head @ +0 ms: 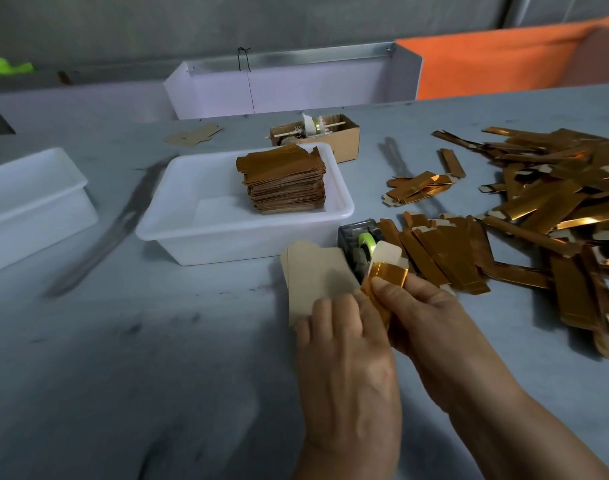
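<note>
A flat carton blank [316,277], plain brown side up, lies on the grey table in front of me. My left hand [344,358] presses on its near part with fingers laid flat. My right hand [420,313] pinches the blank's folded gold-foil edge [387,273], thumb on top, and a pale end flap stands up from it. Just behind that flap sits a tape dispenser [360,244] with a green roll. A stack of gold blanks [284,181] fills the right part of a white plastic tub [178,233].
A big heap of folded gold cartons [552,209] covers the table at right, several lying close to the dispenser. A second white tub [29,202] stands at left. Behind the near tub is a small cardboard box [344,136], then a white partition [289,88].
</note>
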Demonstrator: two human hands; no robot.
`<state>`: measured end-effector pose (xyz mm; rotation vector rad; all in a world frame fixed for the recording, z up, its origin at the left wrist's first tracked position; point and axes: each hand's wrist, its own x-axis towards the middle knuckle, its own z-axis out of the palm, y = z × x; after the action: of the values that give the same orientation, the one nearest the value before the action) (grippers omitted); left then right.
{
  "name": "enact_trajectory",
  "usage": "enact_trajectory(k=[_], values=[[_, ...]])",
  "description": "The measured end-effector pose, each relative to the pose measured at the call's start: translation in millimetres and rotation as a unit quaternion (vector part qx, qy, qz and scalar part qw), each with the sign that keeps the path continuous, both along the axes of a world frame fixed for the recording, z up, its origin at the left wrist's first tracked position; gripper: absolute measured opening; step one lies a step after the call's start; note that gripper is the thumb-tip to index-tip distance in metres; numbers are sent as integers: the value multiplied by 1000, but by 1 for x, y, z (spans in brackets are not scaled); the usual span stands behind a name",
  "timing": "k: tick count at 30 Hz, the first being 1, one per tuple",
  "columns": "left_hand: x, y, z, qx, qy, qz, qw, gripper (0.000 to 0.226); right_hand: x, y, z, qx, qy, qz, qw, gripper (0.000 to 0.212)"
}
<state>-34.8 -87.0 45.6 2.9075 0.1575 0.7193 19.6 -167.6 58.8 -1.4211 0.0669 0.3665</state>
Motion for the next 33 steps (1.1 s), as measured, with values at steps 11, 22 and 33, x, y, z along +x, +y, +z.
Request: enact_trajectory(k=[11, 22, 33], values=[[-6, -3, 0, -72, 107, -23, 991, 42, -5, 4, -12, 9, 22, -8, 1000, 20], [-2, 34, -2, -635, 128, -18, 762, 12, -12, 5, -13, 44, 14, -20, 999, 19], [12, 52, 5, -724, 116, 69, 676, 5, 23, -28, 3, -226, -145, -95, 959, 28]])
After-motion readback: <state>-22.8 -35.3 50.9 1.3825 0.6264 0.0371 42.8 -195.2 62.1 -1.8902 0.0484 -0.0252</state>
